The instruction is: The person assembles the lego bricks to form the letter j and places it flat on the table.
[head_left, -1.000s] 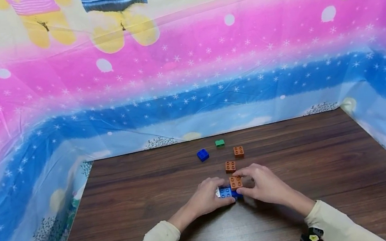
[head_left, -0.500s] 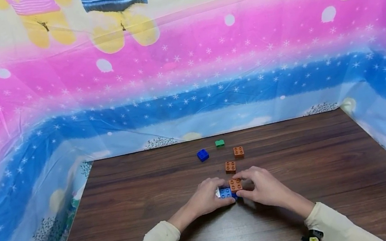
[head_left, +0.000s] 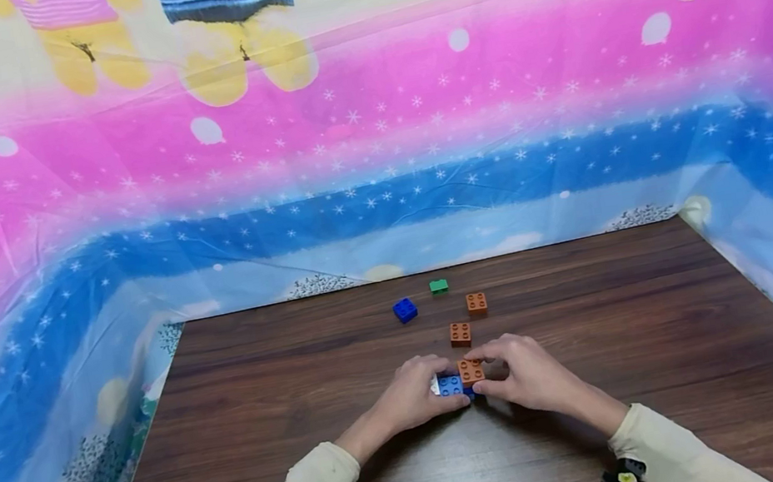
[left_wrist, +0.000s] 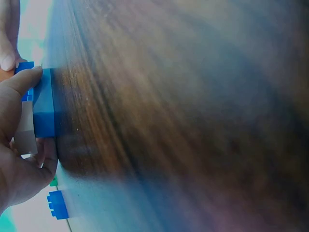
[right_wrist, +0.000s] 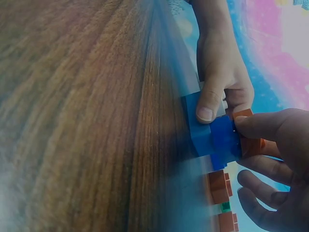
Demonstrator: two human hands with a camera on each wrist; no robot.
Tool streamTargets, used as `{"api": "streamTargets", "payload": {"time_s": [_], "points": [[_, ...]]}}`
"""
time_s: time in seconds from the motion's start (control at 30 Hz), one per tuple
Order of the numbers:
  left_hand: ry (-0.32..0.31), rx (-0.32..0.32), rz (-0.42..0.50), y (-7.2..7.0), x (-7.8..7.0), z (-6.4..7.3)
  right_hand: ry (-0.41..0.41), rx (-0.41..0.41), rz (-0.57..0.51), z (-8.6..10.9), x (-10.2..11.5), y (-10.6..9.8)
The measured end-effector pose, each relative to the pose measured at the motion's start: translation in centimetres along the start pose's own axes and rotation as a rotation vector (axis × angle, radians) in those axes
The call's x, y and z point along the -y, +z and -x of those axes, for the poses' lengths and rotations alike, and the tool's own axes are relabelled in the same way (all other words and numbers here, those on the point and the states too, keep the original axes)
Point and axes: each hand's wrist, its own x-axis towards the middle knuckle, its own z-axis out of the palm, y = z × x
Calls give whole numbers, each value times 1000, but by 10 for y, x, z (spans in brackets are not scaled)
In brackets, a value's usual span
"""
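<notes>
My left hand (head_left: 418,392) grips a small stack of toy building bricks low over the table. In the left wrist view, a long blue brick (left_wrist: 44,104) forms its base, with a white brick (left_wrist: 25,128) and a darker blue brick (left_wrist: 30,94) above. Thumb and fingers of my right hand (head_left: 528,370) pinch an orange brick (head_left: 471,371) by its sides. That brick sits right against the top of the darker blue one, as the right wrist view shows. The left fingers partly cover the white brick.
Beyond the hands, two more orange bricks (head_left: 460,335) lie on the brown wooden table (head_left: 286,375). Further back are a dark blue brick (head_left: 405,310) and a green brick (head_left: 438,287). A printed cloth (head_left: 381,208) rises along the table's back and sides.
My right hand has lowered the orange brick slightly onto the darker blue brick, covering more of it. The left hand and the stack keep their place.
</notes>
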Motion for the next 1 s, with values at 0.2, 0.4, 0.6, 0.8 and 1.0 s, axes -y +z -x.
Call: {"api": "streamTargets", "payload": {"time_s": [0.2, 0.4, 0.6, 0.8, 1.0], "points": [[4, 0, -4, -1, 0, 0, 18, 17, -2, -2, -1, -1], [8, -1, -9, -1, 1, 0, 15, 19, 19, -4, -1, -2], [13, -7, -6, 0, 0, 0, -34, 9, 95, -6, 2, -4], [8, -11, 4, 0, -1, -1, -70, 8, 155, -8, 5, -8], [3, -5, 18, -1, -2, -1, -77, 13, 182, -8, 6, -8]]}}
